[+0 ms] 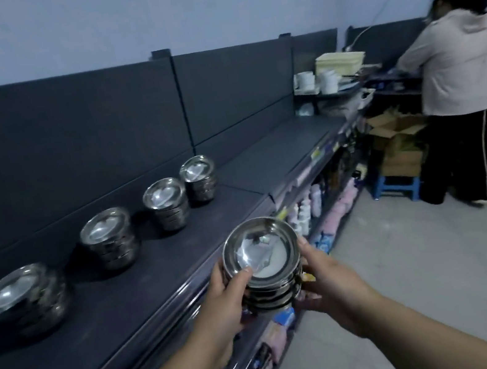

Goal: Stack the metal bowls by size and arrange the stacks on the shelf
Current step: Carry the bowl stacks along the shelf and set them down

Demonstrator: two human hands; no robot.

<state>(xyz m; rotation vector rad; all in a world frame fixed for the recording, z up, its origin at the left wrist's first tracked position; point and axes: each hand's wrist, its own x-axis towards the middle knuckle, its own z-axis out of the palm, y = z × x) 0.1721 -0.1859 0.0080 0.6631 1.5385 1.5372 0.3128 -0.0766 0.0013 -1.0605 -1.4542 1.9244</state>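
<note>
Dark grey shelf top (184, 260): four stacks shiny round metal bowls (109, 240). Fifth stack (264, 265) clasped between left hand (224, 301) and right hand (330, 279), fingers curled around sides.

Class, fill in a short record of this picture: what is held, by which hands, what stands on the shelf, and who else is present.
held: stack of round shiny metal bowls
hands: left hand and right hand grip its sides
on shelf: four stacks of metal bowls in a row, nearest, farthest
shelf: dark grey shelf top
background: person in a pale hooded top, back turned
</note>
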